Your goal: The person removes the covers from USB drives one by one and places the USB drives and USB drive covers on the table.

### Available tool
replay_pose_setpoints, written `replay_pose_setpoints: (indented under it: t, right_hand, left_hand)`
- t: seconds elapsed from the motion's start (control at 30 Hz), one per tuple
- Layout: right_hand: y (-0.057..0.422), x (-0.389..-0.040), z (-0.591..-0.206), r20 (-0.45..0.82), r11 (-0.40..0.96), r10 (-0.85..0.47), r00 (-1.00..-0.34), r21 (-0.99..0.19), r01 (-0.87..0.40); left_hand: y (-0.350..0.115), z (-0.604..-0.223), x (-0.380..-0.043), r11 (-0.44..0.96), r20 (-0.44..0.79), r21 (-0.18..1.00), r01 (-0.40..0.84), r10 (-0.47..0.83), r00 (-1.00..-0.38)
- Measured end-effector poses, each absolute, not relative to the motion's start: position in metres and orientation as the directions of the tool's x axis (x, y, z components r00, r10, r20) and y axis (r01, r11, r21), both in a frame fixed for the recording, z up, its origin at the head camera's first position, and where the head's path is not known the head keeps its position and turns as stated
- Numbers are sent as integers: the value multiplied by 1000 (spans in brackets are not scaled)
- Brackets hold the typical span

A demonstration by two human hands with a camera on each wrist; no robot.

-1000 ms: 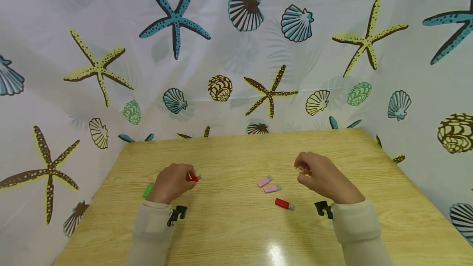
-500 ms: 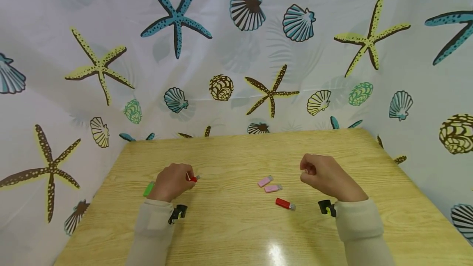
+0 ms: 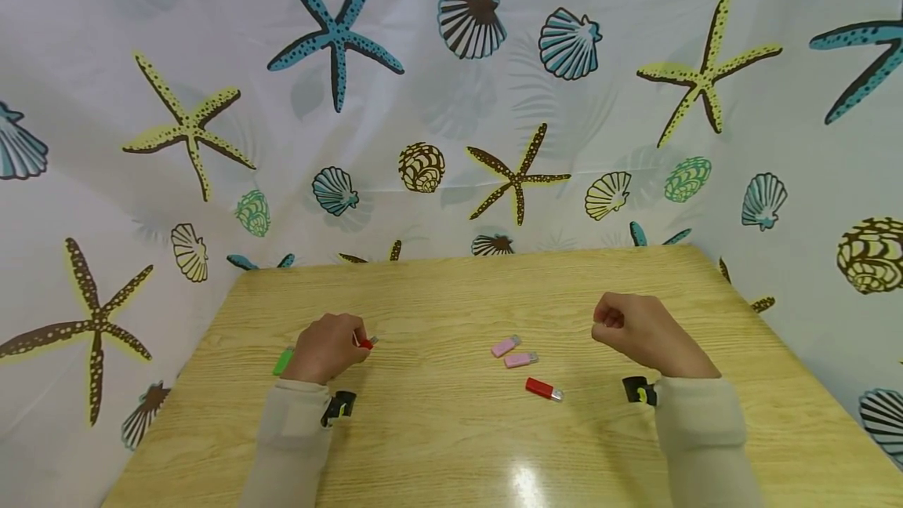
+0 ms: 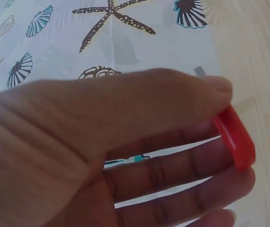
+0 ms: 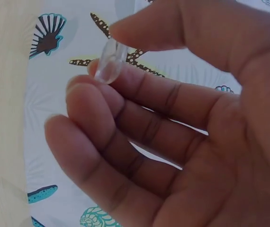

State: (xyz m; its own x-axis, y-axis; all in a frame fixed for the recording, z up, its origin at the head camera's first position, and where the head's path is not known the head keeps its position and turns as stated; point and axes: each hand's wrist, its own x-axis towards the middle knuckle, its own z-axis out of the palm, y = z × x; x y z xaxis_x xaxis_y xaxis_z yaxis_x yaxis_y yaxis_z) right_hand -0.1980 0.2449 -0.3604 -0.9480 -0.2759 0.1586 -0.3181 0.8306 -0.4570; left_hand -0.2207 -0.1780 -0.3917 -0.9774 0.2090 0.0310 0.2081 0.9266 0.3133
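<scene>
My left hand (image 3: 323, 350) pinches a red USB flash drive (image 4: 238, 138) between thumb and fingers, above the left part of the table. Its metal plug (image 4: 200, 72) is bare and sticks out past the thumb. In the right wrist view, my right hand (image 3: 649, 334) pinches a small clear cap (image 5: 110, 64) between thumb and index finger. The head view hides the cap behind the fingers. Between the hands lie two pink USB flash drives (image 3: 520, 360) and another red USB flash drive (image 3: 540, 389), plugs pointing right.
A green USB flash drive (image 3: 283, 361) lies just left of my left hand, partly covered by it. The wooden table (image 3: 437, 429) ends at a white curtain (image 3: 423, 100) printed with starfish and shells, behind and on both sides.
My right hand has moved to the right, away from the pink drives, with the cap in its fingers. The left hand has barely shifted; its red drive sits slightly further left.
</scene>
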Motion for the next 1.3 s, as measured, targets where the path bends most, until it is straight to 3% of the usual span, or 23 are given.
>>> replay_pose_setpoints:
  t: [0.6, 1.3]
  right_hand:
    - [259, -207, -372, 77, 842, -196, -978, -498, -208]
    - [268, -220, -397, 29, 846, -210, -977, -495, -197]
  left_hand:
    - [-182, -399, -226, 926, 13, 324, 191, 198, -980]
    - [-185, -404, -227, 934, 6, 316, 167, 174, -985]
